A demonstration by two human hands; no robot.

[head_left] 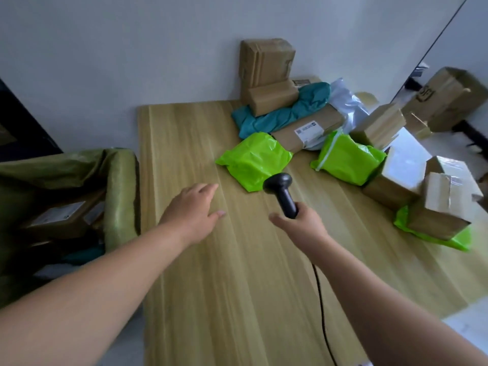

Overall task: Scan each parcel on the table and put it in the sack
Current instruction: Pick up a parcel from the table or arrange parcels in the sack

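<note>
Head view: progress on task?
- Partly complete. One boxed parcel (60, 217) already lying in sack (118, 180), just left of table (237, 286); more beneath it, too dark to identify. Most work outstanding: heap of boxes and bags (311, 128) left unsorted at far right of table.
- Next item, by judgement?
- Probably nearest green bag (253, 165), flat on the wood at front of heap.
- Hand pose?
- Left hand (192, 210): palm down, fingers straight, holding nothing, stretched over bare wood toward green bag, not touching it. Right hand (301, 223): wrapped round handle of scanner (281, 191), scanner head raised and aimed toward same bag.
</note>
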